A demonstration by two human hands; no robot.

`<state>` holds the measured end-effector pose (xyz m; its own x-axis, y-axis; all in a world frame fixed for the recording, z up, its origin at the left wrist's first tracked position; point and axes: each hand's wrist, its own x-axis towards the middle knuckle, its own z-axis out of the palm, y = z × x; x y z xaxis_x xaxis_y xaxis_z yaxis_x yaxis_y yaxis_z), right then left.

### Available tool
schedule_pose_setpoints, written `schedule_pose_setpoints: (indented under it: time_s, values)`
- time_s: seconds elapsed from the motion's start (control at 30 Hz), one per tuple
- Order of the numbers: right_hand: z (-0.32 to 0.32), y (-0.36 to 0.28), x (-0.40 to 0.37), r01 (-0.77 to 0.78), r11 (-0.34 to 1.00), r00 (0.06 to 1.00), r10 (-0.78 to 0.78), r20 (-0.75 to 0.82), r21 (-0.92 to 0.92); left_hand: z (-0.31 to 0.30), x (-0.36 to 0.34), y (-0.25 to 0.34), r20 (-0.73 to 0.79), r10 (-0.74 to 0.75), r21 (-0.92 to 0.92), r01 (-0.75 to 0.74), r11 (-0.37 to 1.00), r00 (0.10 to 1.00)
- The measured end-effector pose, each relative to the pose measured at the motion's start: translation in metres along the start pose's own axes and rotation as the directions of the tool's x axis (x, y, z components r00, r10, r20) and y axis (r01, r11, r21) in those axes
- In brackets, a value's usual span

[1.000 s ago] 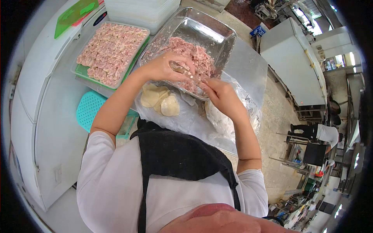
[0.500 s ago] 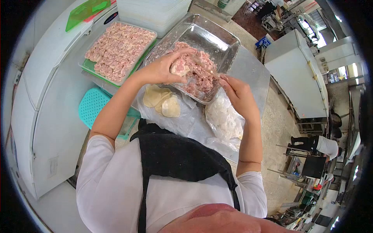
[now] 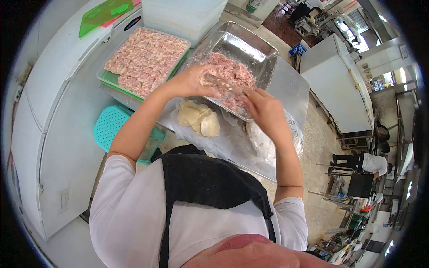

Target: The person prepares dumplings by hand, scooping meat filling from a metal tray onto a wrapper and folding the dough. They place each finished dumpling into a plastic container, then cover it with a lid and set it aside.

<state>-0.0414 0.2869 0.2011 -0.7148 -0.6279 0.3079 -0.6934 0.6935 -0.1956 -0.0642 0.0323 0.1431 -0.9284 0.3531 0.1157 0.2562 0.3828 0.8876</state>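
Observation:
My left hand [image 3: 193,82] is cupped around a dumpling wrapper with meat filling [image 3: 206,80], mostly hidden by the fingers, above the near left edge of a metal tray [image 3: 267,50]. My right hand [image 3: 267,109] grips a flat metal spatula [image 3: 227,84], its blade reaching to the wrapper. Ground meat [image 3: 234,70] lies heaped in the tray beneath the tool. Close below my left hand, a small pile of round dough wrappers [image 3: 196,117] rests on clear plastic. A plastic bag with pale contents [image 3: 261,142] sits under my right forearm.
To the left, a green-based tray holds rows of meat-filled dumplings [image 3: 145,58]. Behind it stands a translucent plastic tub [image 3: 181,20]. A turquoise perforated basket [image 3: 109,127] is below the table's left edge. A white freezer [image 3: 337,85] and a person [image 3: 374,164] are off to the right.
The spatula has moved left from the meat to the wrapper in my left hand, my right hand going with it. The view has shifted slightly.

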Motion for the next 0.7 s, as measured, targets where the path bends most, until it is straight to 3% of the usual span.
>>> schedule_pose_setpoints:
  time_s: [0.07,0.13,0.2,0.23,0.33,0.4,0.47,0.53,0.6,0.63,0.7]
  values:
    - [-0.016,-0.012,0.006,-0.039,0.984,0.999,0.042,-0.009,0.176,-0.009,-0.018,-0.005,-0.126,0.204,0.102,-0.191,0.976,0.971]
    - [-0.007,-0.033,0.012,-0.086,0.968,0.996,0.090,-0.003,0.236,-0.029,-0.032,0.002,-0.078,0.147,0.018,-0.146,0.989,0.986]
    - [0.022,-0.054,0.021,0.020,0.988,1.000,-0.020,-0.005,0.155,-0.045,-0.042,-0.008,-0.069,0.101,0.006,-0.101,0.995,0.992]
    - [0.035,-0.064,0.028,-0.061,0.967,0.996,0.043,0.077,0.246,-0.053,-0.050,-0.014,-0.065,0.100,0.005,-0.100,0.995,0.993]
    - [0.047,-0.084,0.043,-0.061,0.947,0.997,0.044,0.062,0.316,-0.087,-0.078,-0.033,-0.164,0.060,0.163,-0.033,0.986,0.985]
    - [0.052,-0.098,0.045,-0.119,0.941,0.989,0.084,0.122,0.318,-0.116,-0.097,-0.048,-0.024,-0.024,0.204,0.028,0.979,0.999]
    - [0.067,-0.109,0.040,-0.167,0.890,0.985,0.170,0.031,0.425,-0.148,-0.117,-0.073,-0.031,-0.075,0.217,0.080,0.973,0.997]
    - [0.081,-0.112,0.027,-0.182,0.912,0.983,0.183,0.034,0.369,-0.181,-0.137,-0.110,-0.030,-0.118,0.232,0.122,0.965,0.993]
    - [0.091,-0.119,0.011,-0.299,0.833,0.945,0.325,0.025,0.465,-0.208,-0.155,-0.157,-0.297,-0.072,0.415,0.197,0.888,0.952]
    - [0.100,-0.118,0.000,-0.386,0.779,0.905,0.424,0.039,0.494,-0.218,-0.159,-0.171,-0.287,-0.070,0.420,0.191,0.887,0.955]
    - [0.115,-0.114,-0.021,-0.459,0.693,0.857,0.512,0.069,0.556,-0.233,-0.166,-0.192,-0.327,0.071,0.677,0.181,0.713,0.943]
